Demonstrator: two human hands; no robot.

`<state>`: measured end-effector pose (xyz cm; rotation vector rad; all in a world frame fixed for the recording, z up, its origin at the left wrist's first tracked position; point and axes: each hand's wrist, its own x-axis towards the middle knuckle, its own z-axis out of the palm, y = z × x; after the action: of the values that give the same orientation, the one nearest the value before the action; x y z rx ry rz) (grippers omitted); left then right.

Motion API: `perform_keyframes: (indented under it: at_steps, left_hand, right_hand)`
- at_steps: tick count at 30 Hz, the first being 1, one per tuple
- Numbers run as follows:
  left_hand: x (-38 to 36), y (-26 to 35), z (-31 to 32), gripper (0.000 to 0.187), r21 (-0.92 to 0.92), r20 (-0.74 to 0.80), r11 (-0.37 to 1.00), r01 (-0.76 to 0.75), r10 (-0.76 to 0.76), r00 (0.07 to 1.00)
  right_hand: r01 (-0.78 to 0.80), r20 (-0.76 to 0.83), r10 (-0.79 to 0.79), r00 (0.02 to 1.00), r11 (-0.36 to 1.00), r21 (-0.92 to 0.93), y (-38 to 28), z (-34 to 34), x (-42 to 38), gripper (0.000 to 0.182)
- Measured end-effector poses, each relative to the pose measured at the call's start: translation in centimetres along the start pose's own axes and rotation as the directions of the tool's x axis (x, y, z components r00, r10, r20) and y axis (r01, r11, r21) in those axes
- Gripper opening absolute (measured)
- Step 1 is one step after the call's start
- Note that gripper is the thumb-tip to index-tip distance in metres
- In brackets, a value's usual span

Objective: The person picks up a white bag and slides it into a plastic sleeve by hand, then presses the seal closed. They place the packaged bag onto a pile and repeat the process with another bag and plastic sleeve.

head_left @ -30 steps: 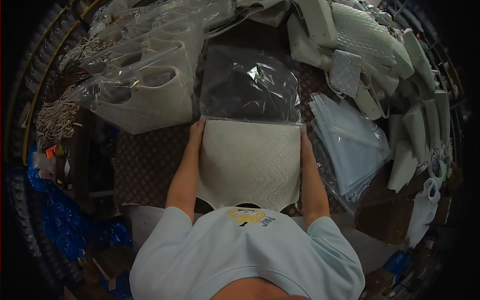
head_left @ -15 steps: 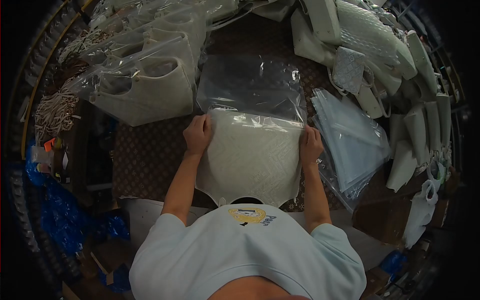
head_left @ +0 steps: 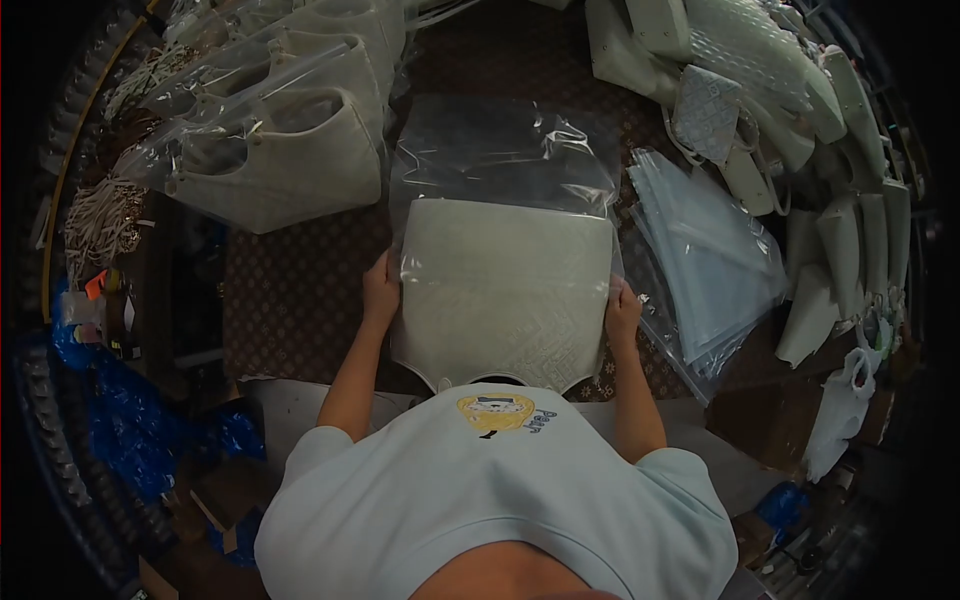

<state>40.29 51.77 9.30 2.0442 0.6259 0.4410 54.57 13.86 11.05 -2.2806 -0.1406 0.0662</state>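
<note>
A cream handbag with an embossed pattern lies flat in front of me, its curved handle end towards my body. Over its far part goes a clear plastic bag, whose loose end stretches beyond it across the table. At the left edge, my left hand is closed on the plastic bag beside the handbag. My right hand pinches the plastic at the right edge, a little lower. Both sets of fingertips are partly hidden.
Cream handbags in clear plastic stand at the far left, near a bundle of straps. Flat plastic bags lie stacked at the right. More cream bags are piled behind them. The table has a brown patterned cover.
Both hands have come closer to my body along the handbag's sides, drawing the plastic bag's edge down over it. The handbag's far end now lies deeper inside the plastic.
</note>
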Motion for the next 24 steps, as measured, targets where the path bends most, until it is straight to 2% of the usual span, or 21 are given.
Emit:
perform_keyframes:
  at_steps: [2, 3, 5, 6, 7, 8, 10, 11, 12, 13, 14, 15, 16, 17, 19, 20, 22, 23, 24]
  left_hand:
    - [-5.6, -0.4, -1.5, 0.028, 0.052, 0.010, 0.997, 0.061, -0.061, 0.998]
    - [-8.3, 0.6, -2.4, 0.027, 0.071, 0.002, 0.992, 0.102, -0.103, 0.995]
    - [-12.5, 1.4, -3.6, 0.026, -0.018, -0.012, 0.988, 0.153, -0.153, 0.988]
    - [-12.7, 2.2, -4.2, 0.026, -0.018, -0.010, 0.987, 0.159, -0.160, 0.987]
    - [-12.3, 3.4, -5.0, 0.026, 0.067, 0.063, 0.962, 0.264, -0.269, 0.961]
    - [-11.5, 4.4, -5.9, 0.026, 0.158, 0.125, 0.922, 0.353, -0.373, 0.919]
    - [-8.2, 5.8, -8.0, 0.026, 0.205, 0.138, 0.978, 0.031, -0.060, 0.989]
    - [-5.6, 10.8, -10.3, 0.029, 0.381, 0.221, 0.924, 0.038, -0.131, 0.966]
    - [-4.0, 16.1, -12.2, 0.032, 0.293, 0.217, 0.941, 0.172, -0.241, 0.946]
    - [-3.0, 19.2, -14.0, 0.035, 0.241, 0.157, 0.968, 0.072, -0.112, 0.981]
    - [-2.6, 22.9, -15.9, 0.035, 0.100, 0.131, 0.991, 0.088, -0.101, 0.986]
    - [-2.4, 26.0, -17.5, 0.036, -0.040, 0.109, 0.994, 0.101, -0.096, 0.989]
    - [-1.7, 27.9, -18.6, 0.036, -0.039, 0.099, 0.994, 0.098, -0.094, 0.991]
    - [-0.4, 29.4, -19.4, 0.036, -0.052, 0.073, 0.996, 0.075, -0.071, 0.995]
    - [-0.3, 30.3, -20.5, 0.037, -0.066, 0.045, 0.997, 0.035, -0.032, 0.998]
    - [-0.1, 30.1, -21.2, 0.037, -0.096, 0.045, 0.995, 0.021, -0.017, 0.999]
    - [0.4, 29.6, -21.6, 0.038, -0.126, 0.058, 0.992, 0.022, -0.015, 0.998]
    - [0.6, 29.1, -21.3, 0.038, -0.082, 0.114, 0.990, 0.114, -0.104, 0.988]
    - [1.1, 28.9, -21.3, 0.038, -0.038, 0.152, 0.983, 0.178, -0.170, 0.974]
  right_hand:
    - [-0.003, -0.022, 0.005, 1.000, 0.995, 0.098, 1.9, -0.6, -5.0, 0.025]
    - [-0.028, -0.006, 0.029, 1.000, 0.996, 0.089, 2.8, -1.2, -8.1, 0.026]
    - [-0.052, 0.009, 0.051, 0.999, 0.996, 0.079, 2.9, -1.9, -10.2, 0.026]
    - [-0.130, 0.073, 0.121, 0.990, 0.984, 0.121, 1.7, -2.8, -10.7, 0.026]
    - [-0.205, 0.137, 0.184, 0.973, 0.965, 0.161, 0.7, -3.6, -11.0, 0.027]
    - [-0.201, 0.136, 0.179, 0.974, 0.966, 0.163, 0.5, -4.5, -10.0, 0.027]
    - [-0.309, 0.312, 0.261, 0.913, 0.944, 0.116, 0.0, -6.6, -5.7, 0.029]
    - [-0.199, 0.288, 0.193, 0.938, 0.980, -0.008, -4.0, -9.0, -3.1, 0.031]
    - [-0.086, 0.275, 0.121, 0.954, 0.987, -0.136, -8.8, -12.1, -0.9, 0.035]
    - [0.047, 0.132, -0.050, 0.990, 0.999, 0.025, -11.2, -14.0, 0.5, 0.041]
    - [-0.059, 0.184, 0.030, 0.982, 0.986, 0.156, -16.4, -16.8, 1.3, 0.043]
    - [0.018, 0.185, -0.041, 0.982, 0.992, 0.126, -19.6, -19.3, 1.8, 0.044]
    - [0.091, 0.187, -0.108, 0.976, 0.991, 0.097, -21.8, -21.0, 2.2, 0.044]
    - [0.107, 0.181, -0.125, 0.975, 0.989, 0.104, -23.2, -22.0, 3.1, 0.044]
    - [0.178, 0.241, -0.162, 0.957, 0.983, -0.045, -24.9, -23.5, 4.2, 0.043]
    - [0.201, 0.212, -0.189, 0.959, 0.979, -0.034, -25.4, -23.5, 4.5, 0.043]
    - [0.143, 0.196, -0.154, 0.969, 0.987, 0.068, -25.4, -22.9, 4.2, 0.039]
    - [0.129, 0.206, -0.139, 0.969, 0.990, 0.059, -24.6, -22.6, 3.8, 0.039]
    - [0.192, 0.273, -0.169, 0.947, 0.979, -0.063, -24.1, -22.2, 4.3, 0.033]
